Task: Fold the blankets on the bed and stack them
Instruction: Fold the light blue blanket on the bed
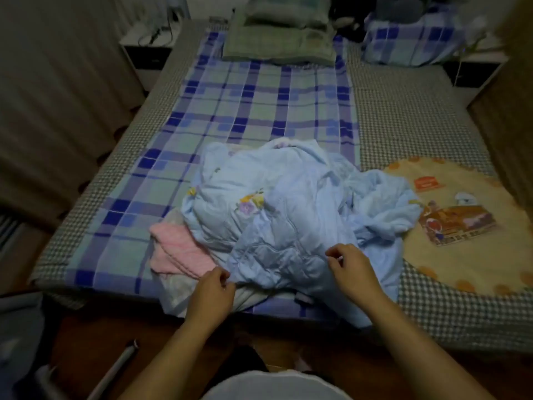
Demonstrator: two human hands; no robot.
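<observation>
A crumpled light blue quilted blanket (pixel 282 209) with a small flower print lies in a heap at the near end of the bed. A pink blanket (pixel 176 249) sticks out from under its left side. A thinner pale blue cloth (pixel 383 203) spreads to the right of the heap. My left hand (pixel 213 290) pinches the blue blanket's near edge on the left. My right hand (pixel 354 272) pinches the same edge further right, fingers curled.
A blue plaid sheet (pixel 259 111) covers the bed over a checked mattress cover (pixel 403 119). A round yellow mat (pixel 467 223) with a cartoon print lies at the right. Green folded bedding (pixel 282 39) sits at the head, with a plaid bundle (pixel 412 41) at the far right.
</observation>
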